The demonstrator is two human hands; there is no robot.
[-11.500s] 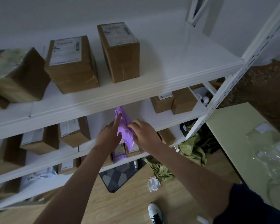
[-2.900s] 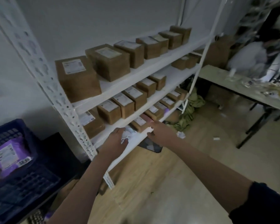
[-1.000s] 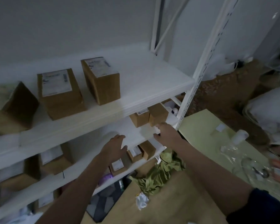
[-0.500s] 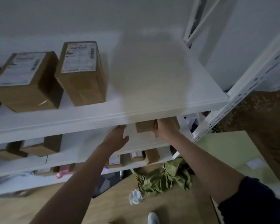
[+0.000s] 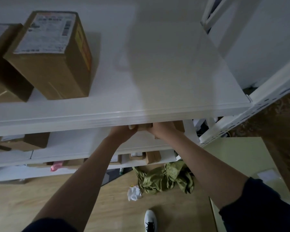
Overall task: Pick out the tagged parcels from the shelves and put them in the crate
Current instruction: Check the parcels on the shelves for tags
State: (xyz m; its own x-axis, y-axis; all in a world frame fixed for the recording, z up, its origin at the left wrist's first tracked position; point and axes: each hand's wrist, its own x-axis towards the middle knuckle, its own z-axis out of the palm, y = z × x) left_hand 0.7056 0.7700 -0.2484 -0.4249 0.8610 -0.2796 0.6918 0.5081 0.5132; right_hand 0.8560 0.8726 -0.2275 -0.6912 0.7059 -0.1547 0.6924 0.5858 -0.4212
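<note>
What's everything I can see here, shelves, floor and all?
Top-shelf boxes: two, brown, labelled, left side.
Held box: one, brown, second shelf, mostly hidden under the top board.
Lower-shelf boxes: several, brown.
Pink item: one, low shelf.
Green cloth: one, on the floor.
Crumpled paper: one, white, on the floor.
Shoe: one, white.
Table: one, pale green, right.
Left hand: grips the box.
Right hand: grips the box.

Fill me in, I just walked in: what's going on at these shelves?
A person is reaching under the top shelf with both hands. The left hand and right hand are on a small brown box on the second shelf, mostly hidden by the shelf edge. No crate is in view.
</note>
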